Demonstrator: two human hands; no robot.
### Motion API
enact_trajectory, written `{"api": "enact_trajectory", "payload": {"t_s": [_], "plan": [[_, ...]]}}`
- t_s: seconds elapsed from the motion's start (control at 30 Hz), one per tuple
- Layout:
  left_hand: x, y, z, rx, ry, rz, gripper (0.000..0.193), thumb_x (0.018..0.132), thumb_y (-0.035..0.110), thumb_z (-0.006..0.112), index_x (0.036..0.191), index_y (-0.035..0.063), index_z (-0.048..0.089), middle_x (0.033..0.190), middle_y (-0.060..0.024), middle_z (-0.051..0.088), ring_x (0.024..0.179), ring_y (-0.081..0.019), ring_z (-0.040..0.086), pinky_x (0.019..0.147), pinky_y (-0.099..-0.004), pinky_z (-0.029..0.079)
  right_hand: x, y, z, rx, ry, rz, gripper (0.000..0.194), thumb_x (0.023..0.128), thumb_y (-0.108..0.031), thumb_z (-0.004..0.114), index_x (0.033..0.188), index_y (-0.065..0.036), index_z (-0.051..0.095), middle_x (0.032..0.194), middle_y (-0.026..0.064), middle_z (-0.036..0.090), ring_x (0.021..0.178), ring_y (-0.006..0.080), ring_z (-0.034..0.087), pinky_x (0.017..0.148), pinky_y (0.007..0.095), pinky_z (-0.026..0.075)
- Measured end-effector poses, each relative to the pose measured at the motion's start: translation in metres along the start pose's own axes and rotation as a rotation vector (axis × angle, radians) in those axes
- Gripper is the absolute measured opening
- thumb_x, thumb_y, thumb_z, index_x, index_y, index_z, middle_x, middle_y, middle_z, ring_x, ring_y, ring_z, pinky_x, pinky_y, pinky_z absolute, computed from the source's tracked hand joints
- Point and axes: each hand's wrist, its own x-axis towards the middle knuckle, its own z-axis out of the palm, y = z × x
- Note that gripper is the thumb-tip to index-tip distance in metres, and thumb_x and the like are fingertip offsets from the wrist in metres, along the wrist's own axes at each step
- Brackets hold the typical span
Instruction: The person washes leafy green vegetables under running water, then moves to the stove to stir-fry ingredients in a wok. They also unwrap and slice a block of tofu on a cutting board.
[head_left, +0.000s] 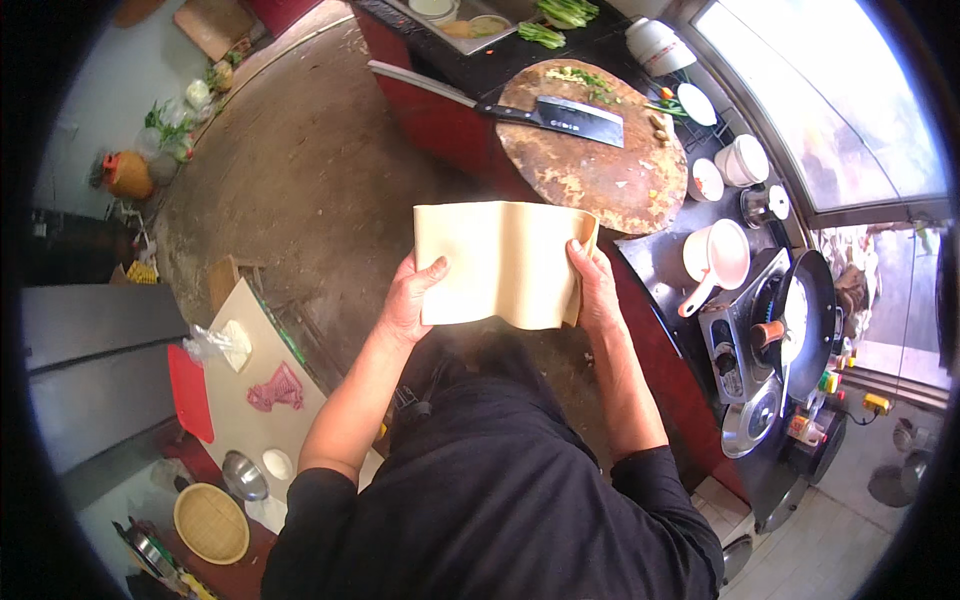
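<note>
Between my hands hangs a folded, pale yellow sheet (499, 266), possibly a sheet of tofu skin or dough, with a soft bend down its middle. My left hand (412, 296) grips its left edge, thumb on top. At the right edge, where folded layers show, my right hand (595, 281) pinches it with the thumb on top. Beyond the sheet, a round wooden chopping board (592, 176) bears a black-handled cleaver (581, 121), chopped green onion (592, 79) and small pale brown pieces (660, 129).
On the right counter stand a pink saucepan (716, 251), a gas stove (724, 352), a wok (817, 330) and a glass lid (754, 420). To the left, a pale table (262, 345) holds a pink cloth (277, 388) and a metal bowl (244, 475); a woven basket (211, 523) is nearby.
</note>
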Motion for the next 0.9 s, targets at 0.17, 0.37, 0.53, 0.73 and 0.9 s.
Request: {"api": "enact_trajectory", "payload": {"t_s": [0.17, 0.37, 0.53, 0.73, 0.9], "plan": [[0.043, 0.014, 0.017, 0.037, 0.026, -0.042, 0.042, 0.095, 0.017, 0.06, 0.134, 0.0026, 0.049, 0.123, -0.0114, 0.061, 0.112, -0.0224, 0.061, 0.096, -0.0375, 0.05, 0.016, -0.023, -0.007, 0.114, -0.083, 0.04, 0.043, 0.096, -0.034, 0.058, 0.122, 0.0, 0.057, 0.105, 0.0072, 0.066, 0.09, 0.0151, 0.065, 0.08, 0.0324, 0.054], [0.091, 0.018, 0.026, 0.015, -0.171, -0.062, 0.06, 0.096, 0.036, 0.061, 0.142, 0.0032, 0.039, 0.133, -0.0099, 0.054, 0.123, -0.0204, 0.052, 0.104, -0.0372, 0.043, 0.071, 0.005, 0.053, 0.171, -0.099, 0.027, 0.04, 0.098, -0.033, 0.055, 0.121, 0.0, 0.057, 0.107, 0.006, 0.063, 0.095, 0.0144, 0.06, 0.085, 0.0309, 0.049], [0.138, 0.064, 0.004, 0.169, -0.172, -0.094, 0.055, 0.097, 0.032, 0.061, 0.139, 0.0033, 0.042, 0.131, -0.0096, 0.055, 0.121, -0.0204, 0.054, 0.102, -0.0358, 0.045, 0.123, 0.008, 0.106, 0.048, 0.027, -0.072, 0.031, 0.099, -0.027, 0.054, 0.117, -0.003, 0.062, 0.097, 0.0011, 0.063, 0.088, 0.0107, 0.058, 0.078, 0.0272, 0.048], [0.186, 0.151, -0.046, -0.006, -0.03, -0.102, 0.042, 0.1, 0.023, 0.055, 0.135, 0.0023, 0.044, 0.128, -0.0111, 0.057, 0.117, -0.0221, 0.057, 0.1, -0.0384, 0.047, 0.198, -0.024, 0.137, 0.042, 0.26, -0.274, 0.028, 0.102, -0.03, 0.051, 0.105, -0.005, 0.063, 0.089, -0.0012, 0.063, 0.075, 0.0071, 0.056, 0.069, 0.0239, 0.046], [0.239, 0.187, -0.054, 0.065, -0.063, -0.023, 0.052, 0.102, 0.035, 0.052, 0.141, 0.0031, 0.04, 0.135, -0.0082, 0.051, 0.125, -0.018, 0.048, 0.107, -0.035, 0.038, 0.266, -0.015, 0.203, -0.443, 0.286, -0.453, 0.032, 0.103, -0.031, 0.05, 0.094, -0.003, 0.062, 0.085, -0.0011, 0.06, 0.071, 0.0084, 0.05, 0.066, 0.0244, 0.043]]}}
